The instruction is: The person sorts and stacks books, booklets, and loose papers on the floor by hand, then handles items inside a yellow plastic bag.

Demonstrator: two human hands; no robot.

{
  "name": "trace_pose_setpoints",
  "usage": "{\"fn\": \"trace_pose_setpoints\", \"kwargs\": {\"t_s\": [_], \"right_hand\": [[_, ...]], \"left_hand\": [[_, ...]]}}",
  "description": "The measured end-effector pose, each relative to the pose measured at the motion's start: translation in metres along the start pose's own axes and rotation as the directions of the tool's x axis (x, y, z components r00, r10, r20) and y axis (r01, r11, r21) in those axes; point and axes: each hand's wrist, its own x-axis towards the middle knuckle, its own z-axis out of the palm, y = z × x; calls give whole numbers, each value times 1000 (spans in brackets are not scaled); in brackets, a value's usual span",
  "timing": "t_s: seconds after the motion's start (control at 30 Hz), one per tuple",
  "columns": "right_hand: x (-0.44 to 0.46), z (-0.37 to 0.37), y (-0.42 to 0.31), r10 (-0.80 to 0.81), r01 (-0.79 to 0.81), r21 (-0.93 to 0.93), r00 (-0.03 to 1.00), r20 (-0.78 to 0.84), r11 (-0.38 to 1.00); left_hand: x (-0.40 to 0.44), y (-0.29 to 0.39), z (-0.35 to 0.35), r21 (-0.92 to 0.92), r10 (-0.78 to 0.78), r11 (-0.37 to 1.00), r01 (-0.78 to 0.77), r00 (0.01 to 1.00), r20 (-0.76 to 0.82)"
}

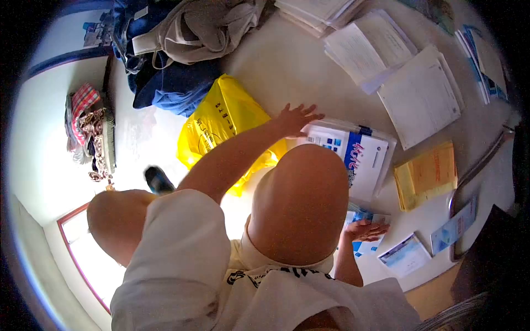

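My left hand (pixel 298 118), open with its fingers spread, reaches past my knee to the upper left edge of a clear plastic document case (pixel 377 165). Inside the case is a white and blue printed cover; my knee hides part of it. Lower right, my right hand (pixel 365 230) lies with fingers stretched out over a blue and white booklet (pixel 374 243). Whether it presses on the booklet I cannot tell. A yellow plastic bag (pixel 226 118) with dark print lies under and beside my left forearm.
Stacks of white papers (pixel 422 96) and a yellow-orange envelope (pixel 426 175) lie on the floor to the right. Leaflets (pixel 406 255) lie lower right. A grey bag (pixel 201 30) rests on dark blue fabric (pixel 171 91) at the top left. A clothes pile (pixel 91 132) sits far left.
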Motion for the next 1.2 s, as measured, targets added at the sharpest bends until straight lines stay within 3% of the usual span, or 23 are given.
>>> {"fn": "trace_pose_setpoints", "kwargs": {"t_s": [0.07, 0.17, 0.33, 0.4, 0.47, 0.53, 0.57, 0.6, 0.63, 0.7, 0.73, 0.77, 0.8, 0.83, 0.87, 0.9, 0.93, 1.0, 1.03, 1.07, 1.1, 1.17, 1.2], "right_hand": [[-1, -1, 6, -7, 7, 4, 1000, 3, 1000], [0, 8, 6, -30, 33, -63, 998, 57, 997], [13, 6, 20, -139, 168, -192, 978, 153, 967], [37, 8, 34, -242, 304, -226, 933, 265, 925], [76, 13, 42, -367, 476, -212, 838, 403, 854], [123, 5, 30, -536, 664, -108, 679, 502, 740], [143, -5, 4, -643, 752, -21, 576, 505, 658], [148, -28, -45, -752, 824, 84, 463, 469, 560], [139, -64, -107, -838, 877, 175, 343, 424, 448], [68, -152, -263, -948, 931, 318, 75, 310, 178], [19, -198, -335, -923, 897, 415, -20, 383, 152], [-24, -223, -384, -905, 887, 461, -200, 377, -4], [-64, -239, -422, -862, 864, 434, -407, 302, -256], [-101, -240, -447, -794, 807, 431, -544, 272, -404], [-143, -252, -473, -701, 736, 443, -655, 280, -511], [-183, -258, -493, -635, 653, 440, -743, 211, -617], [-220, -259, -508, -616, 593, 396, -783, 84, -701], [-276, -260, -535, -478, 428, 304, -871, -115, -851], [-292, -261, -545, -359, 307, 269, -917, -172, -913], [-301, -246, -551, -329, 296, 228, -937, -122, -927], [-304, -241, -558, -310, 280, 236, -945, -102, -931], [-294, -238, -569, -427, 491, 242, -862, 273, -837], [-285, -232, -575, -417, 488, 249, -861, 290, -836]], "left_hand": [[0, -5, 16, -141, -33, 990, 14, 991, -131], [10, -5, 34, -64, -44, 997, 34, 986, -162], [-14, -17, 33, -250, -14, 965, -74, 943, -332], [-37, -20, 31, -500, 61, 829, -250, 929, -364], [-114, -45, 20, -547, 167, 671, -501, 821, -546], [-212, -107, 44, -596, 193, 557, -579, 788, -585], [-265, -139, 69, -675, 20, 573, -465, 831, -556], [-308, -173, 115, -892, -227, 277, -356, 878, -421], [-333, -201, 187, -930, -532, 326, -172, 779, -330], [-403, -224, 248, -960, -885, 232, 157, 443, -141], [-419, -232, 301, -952, -830, -40, 303, 521, 201], [-433, -232, 308, -847, -676, -272, 456, 536, 506], [-437, -216, 313, -766, -562, -395, 508, 526, 638], [-443, -198, 304, -825, -535, -488, 285, 649, 541], [-436, -188, 304, -902, -507, -431, 0, 827, 242], [-426, -175, 302, -869, -452, -398, -294, 887, -93], [-413, -162, 293, -880, -491, -240, -411, 833, -255], [-392, -143, 287, -902, -328, -270, -336, 913, -242], [-400, -130, 256, -891, -406, -230, -393, 870, -279], [-379, -123, 266, -911, -311, -134, -391, 889, -336], [-369, -117, 266, -868, -402, -83, -489, 814, -419], [-376, -108, 260, -762, -496, -231, -605, 747, -443], [-380, -104, 261, -753, -495, -250, -609, 748, -441]]}}
